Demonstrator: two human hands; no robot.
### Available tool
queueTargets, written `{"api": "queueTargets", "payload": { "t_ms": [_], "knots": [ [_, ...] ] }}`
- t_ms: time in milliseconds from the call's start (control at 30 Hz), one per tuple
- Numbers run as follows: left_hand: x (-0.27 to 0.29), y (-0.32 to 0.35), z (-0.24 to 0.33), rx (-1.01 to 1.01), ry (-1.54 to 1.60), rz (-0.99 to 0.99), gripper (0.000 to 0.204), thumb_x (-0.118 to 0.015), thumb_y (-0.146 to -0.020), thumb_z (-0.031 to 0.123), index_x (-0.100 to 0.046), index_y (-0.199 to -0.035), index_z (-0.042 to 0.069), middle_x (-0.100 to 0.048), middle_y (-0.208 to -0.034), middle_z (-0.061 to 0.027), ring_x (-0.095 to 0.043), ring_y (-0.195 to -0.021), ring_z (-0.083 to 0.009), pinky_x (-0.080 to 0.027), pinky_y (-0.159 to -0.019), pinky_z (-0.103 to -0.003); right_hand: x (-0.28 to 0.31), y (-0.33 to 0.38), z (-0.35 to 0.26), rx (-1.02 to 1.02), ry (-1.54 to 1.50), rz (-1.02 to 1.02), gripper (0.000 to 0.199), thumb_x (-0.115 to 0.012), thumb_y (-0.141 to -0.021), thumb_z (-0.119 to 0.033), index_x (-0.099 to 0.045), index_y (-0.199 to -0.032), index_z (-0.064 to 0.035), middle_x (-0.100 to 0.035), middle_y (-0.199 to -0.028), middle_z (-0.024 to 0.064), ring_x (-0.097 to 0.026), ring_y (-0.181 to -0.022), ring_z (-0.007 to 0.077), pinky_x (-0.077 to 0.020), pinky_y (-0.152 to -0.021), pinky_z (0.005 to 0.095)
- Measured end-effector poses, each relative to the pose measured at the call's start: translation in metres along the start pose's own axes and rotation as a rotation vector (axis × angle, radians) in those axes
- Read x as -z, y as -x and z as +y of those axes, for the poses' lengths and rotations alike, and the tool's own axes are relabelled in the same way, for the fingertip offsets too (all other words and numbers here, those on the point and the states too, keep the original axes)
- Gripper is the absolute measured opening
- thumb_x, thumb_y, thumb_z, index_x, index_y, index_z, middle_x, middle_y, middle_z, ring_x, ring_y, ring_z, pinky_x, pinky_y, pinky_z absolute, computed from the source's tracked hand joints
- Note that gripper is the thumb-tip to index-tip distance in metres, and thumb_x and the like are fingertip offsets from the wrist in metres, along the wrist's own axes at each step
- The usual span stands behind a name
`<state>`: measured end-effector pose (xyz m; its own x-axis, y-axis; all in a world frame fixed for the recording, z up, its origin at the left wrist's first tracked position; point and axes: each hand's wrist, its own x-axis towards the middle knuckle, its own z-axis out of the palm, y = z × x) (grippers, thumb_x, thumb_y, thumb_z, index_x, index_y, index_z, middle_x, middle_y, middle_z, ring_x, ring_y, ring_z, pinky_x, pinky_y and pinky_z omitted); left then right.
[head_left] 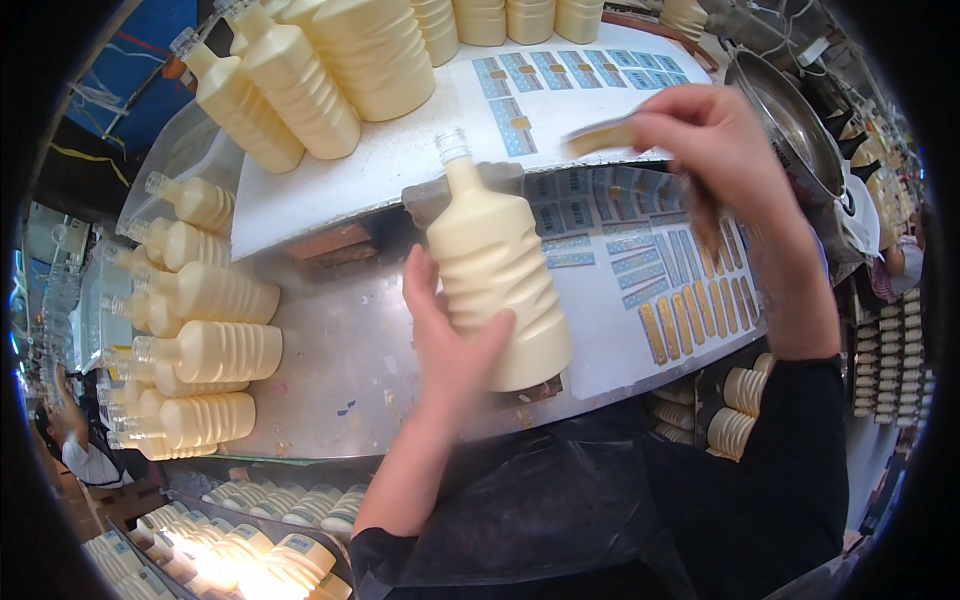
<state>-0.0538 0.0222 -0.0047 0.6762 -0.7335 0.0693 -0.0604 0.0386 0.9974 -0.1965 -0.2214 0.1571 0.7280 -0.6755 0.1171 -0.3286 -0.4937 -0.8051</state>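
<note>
A cream-coloured ribbed plastic bottle (495,260) with a clear threaded neck leans away from me. Its neck side lies against a grey block (425,203) at the edge of the raised white board. My left hand (455,345) is closed round its lower left side, thumb across the front. To the right, above the board, my right hand (700,130) pinches a narrow gold-coloured label strip (597,138), blurred by motion. Blue-and-gold labels (555,72) lie in rows on the board behind that strip. Below the right hand, more gold label strips (690,315) are spread on a white sheet.
Cream bottles stand on the white board (300,205) at the back left. Several more lie stacked on their sides (205,370) along the metal table's left. A metal pan (785,120) sits at the far right. Below the table are crates of bottles (240,555).
</note>
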Motion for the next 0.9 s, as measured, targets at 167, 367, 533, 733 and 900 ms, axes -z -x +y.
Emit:
{"api": "queueTargets", "payload": {
  "t_ms": [167, 367, 533, 733, 900],
  "knots": [
    [0.001, -0.016, 0.019, 0.064, 0.321, 0.017, 0.076, -0.06, -0.099, 0.027, -0.02, -0.16, 0.005, -0.039, -0.155, -0.0165, -0.04, -0.142, -0.0272, -0.03, -0.12, -0.041, -0.087, 0.016, -0.023, -0.177, -0.583, -0.18, 0.019, -0.076, -0.091, -0.02, -0.079, -0.095, -0.0016, -0.075, -0.081, 0.0012, -0.055, -0.06, 0.001, -0.0427, -0.053, 0.0171],
    [0.005, -0.046, 0.007, 0.144, 0.179, 0.076, 0.05, -0.06, -0.102, 0.025, -0.046, -0.144, 0.003, -0.052, -0.14, -0.0137, -0.049, -0.132, -0.0227, -0.038, -0.113, -0.037, -0.128, 0.034, 0.025, -0.282, -0.638, -0.018, 0.019, -0.075, -0.093, -0.017, -0.076, -0.098, 0.0019, -0.073, -0.083, 0.0022, -0.061, -0.072, 0.0045, -0.0482, -0.066, 0.0202],
    [-0.001, -0.051, 0.012, 0.216, 0.232, 0.127, 0.039, -0.066, -0.099, 0.023, -0.052, -0.13, 0.003, -0.055, -0.135, -0.0118, -0.052, -0.124, -0.019, -0.043, -0.106, -0.035, -0.134, 0.03, 0.036, -0.288, -0.608, 0.024, 0.017, -0.076, -0.093, -0.016, -0.072, -0.097, 0.001, -0.072, -0.085, 0.002, -0.062, -0.075, 0.0046, -0.0485, -0.066, 0.0204],
    [-0.008, -0.05, 0.016, 0.191, 0.294, 0.167, 0.032, -0.06, -0.105, 0.016, -0.051, -0.132, 0.002, -0.059, -0.123, -0.0074, -0.058, -0.11, -0.0145, -0.051, -0.098, -0.031, -0.137, 0.026, 0.042, -0.31, -0.62, 0.029, 0.014, -0.076, -0.092, -0.014, -0.07, -0.093, -0.0009, -0.071, -0.086, 0.0017, -0.061, -0.074, 0.0042, -0.0494, -0.066, 0.02],
    [-0.007, -0.05, 0.012, 0.178, 0.31, 0.148, 0.032, -0.059, -0.106, 0.016, -0.051, -0.133, 0.002, -0.059, -0.126, -0.0086, -0.059, -0.113, -0.0154, -0.051, -0.099, -0.032, -0.138, 0.024, 0.05, -0.25, -0.59, 0.006, 0.015, -0.075, -0.092, -0.013, -0.068, -0.098, -0.0018, -0.069, -0.086, 0.0002, -0.061, -0.074, 0.0037, -0.0493, -0.068, 0.0193]
  ]
}}
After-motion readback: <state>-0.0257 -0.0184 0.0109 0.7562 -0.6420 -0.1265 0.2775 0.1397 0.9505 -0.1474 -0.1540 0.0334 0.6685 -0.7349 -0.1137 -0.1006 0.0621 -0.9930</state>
